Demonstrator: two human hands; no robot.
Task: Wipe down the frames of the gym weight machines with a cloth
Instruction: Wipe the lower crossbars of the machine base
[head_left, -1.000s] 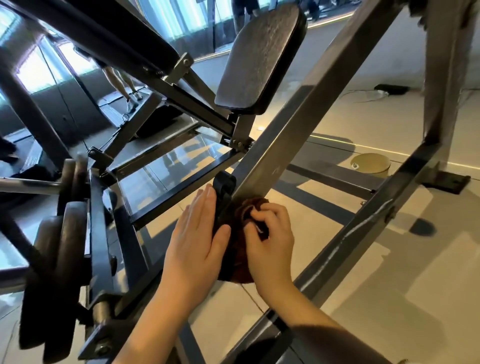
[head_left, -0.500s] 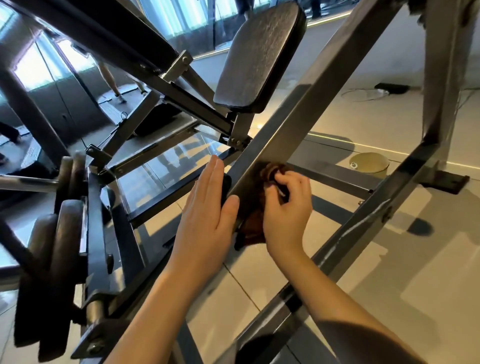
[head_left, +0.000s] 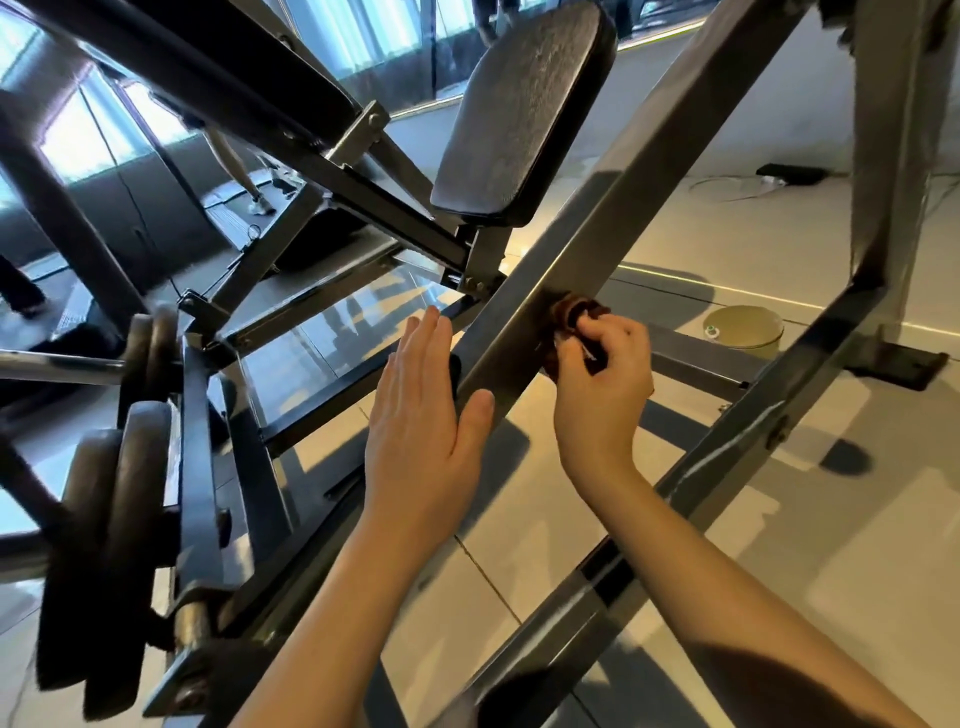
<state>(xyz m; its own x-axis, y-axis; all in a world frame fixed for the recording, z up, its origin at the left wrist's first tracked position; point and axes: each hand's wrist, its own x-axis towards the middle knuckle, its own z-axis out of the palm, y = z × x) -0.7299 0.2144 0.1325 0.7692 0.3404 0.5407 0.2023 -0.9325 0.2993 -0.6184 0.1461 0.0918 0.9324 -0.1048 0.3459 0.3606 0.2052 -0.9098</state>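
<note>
Both left grip (head_left: 421, 415) and right grip (head_left: 597, 400) now sit higher on the frame beam (head_left: 623, 192); left released, flat; right clenching the cloth (head_left: 563, 317). Beam axis rises rightward.

Smooth, sheeny grey metal frame beam (head_left: 613, 208); crumpled brown cloth (head_left: 563, 317); matt black textured pad (head_left: 519, 114); glossy floor tiles (head_left: 727, 249).

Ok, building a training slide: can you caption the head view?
Right hand holds a brown cloth against the slanted frame beam; flat left hand rests against its other side.
</note>
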